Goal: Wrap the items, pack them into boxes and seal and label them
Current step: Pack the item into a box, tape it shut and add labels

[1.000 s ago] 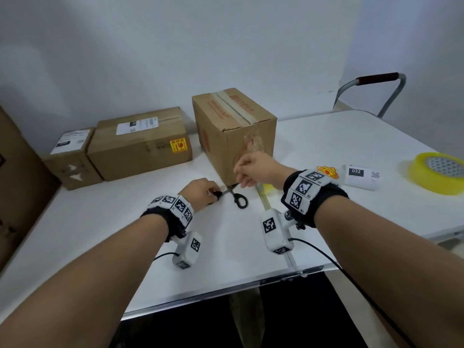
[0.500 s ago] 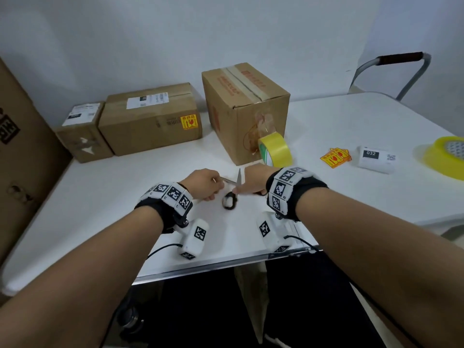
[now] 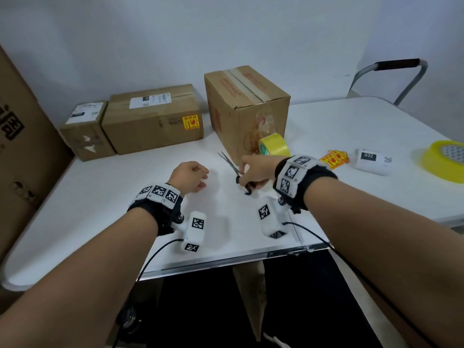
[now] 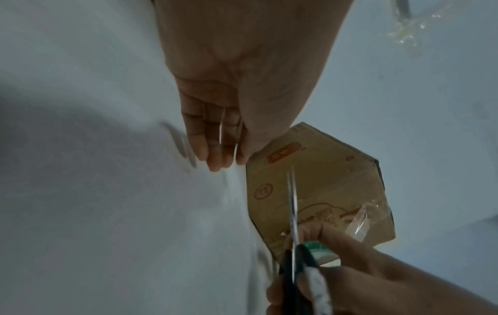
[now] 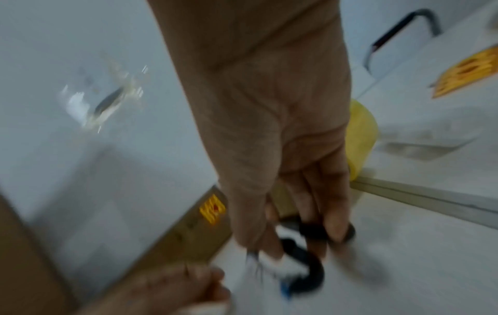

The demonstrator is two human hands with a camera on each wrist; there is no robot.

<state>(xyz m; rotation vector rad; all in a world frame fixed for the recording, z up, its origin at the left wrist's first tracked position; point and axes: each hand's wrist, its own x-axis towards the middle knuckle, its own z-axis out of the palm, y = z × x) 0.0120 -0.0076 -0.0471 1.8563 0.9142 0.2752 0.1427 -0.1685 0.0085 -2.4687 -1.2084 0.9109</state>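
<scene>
My right hand [image 3: 247,175] grips a pair of scissors [image 3: 232,167] by the black handles, the shut blades pointing up and to the left above the table. In the right wrist view its fingers [image 5: 312,215] go through the handle loops [image 5: 310,264]. My left hand [image 3: 199,179] hovers a little to the left of the scissors, fingers relaxed and holding nothing. Just behind the hands stands a tall taped cardboard box [image 3: 246,109] with a strip of clear tape hanging on its front. A small yellow tape roll [image 3: 275,146] leans against the box.
Two sealed, labelled boxes [image 3: 153,119] [image 3: 85,131] sit at the back left of the white table [image 3: 100,197]. Yellow stickers [image 3: 335,159], a white label roll [image 3: 372,162] and a large yellow tape roll [image 3: 447,162] lie on the right. A big carton [image 3: 22,146] stands left, a chair [image 3: 391,76] behind.
The scissors passed from my left hand to my right, which now holds them by the handles with the blades raised. My left hand let go and drew back to the left.
</scene>
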